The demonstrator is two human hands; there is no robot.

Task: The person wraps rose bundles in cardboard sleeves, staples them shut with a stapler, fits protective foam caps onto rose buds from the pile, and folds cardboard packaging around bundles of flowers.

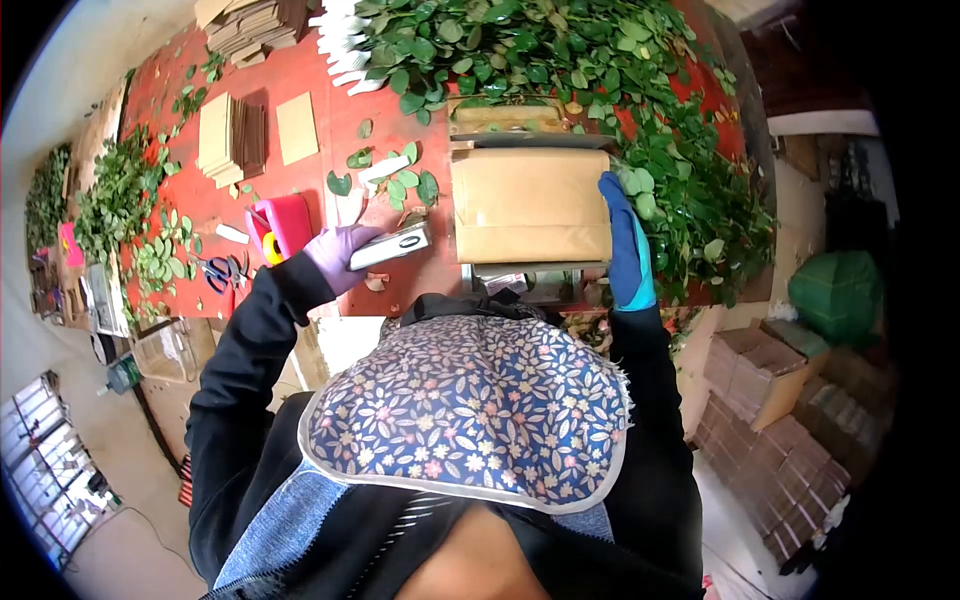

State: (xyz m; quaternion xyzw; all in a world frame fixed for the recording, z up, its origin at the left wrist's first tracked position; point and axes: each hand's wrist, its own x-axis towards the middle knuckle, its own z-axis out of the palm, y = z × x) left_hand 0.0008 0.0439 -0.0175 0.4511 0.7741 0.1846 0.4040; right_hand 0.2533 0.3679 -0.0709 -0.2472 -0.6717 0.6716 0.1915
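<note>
My left hand (pixel 343 256), in a thin purple glove, is closed on a silver-and-white stapler-like tool (pixel 390 248) over the red table. My right hand (pixel 627 245), in a blue glove, lies upright along the right side of a brown cardboard wrap (pixel 533 205), fingers stretched out and together, palm side toward it. The wrap sits in a metal frame (pixel 530 283) at the table's front edge. Whether my right palm presses on the cardboard cannot be made out.
Leafy green stems (pixel 520 50) cover the table's back and right. Cardboard stacks (pixel 228 138), a loose sheet (pixel 297 129), a pink tape dispenser (pixel 289 224) and scissors (pixel 222 273) lie at the left. Boxes (pixel 755 375) stand on the right.
</note>
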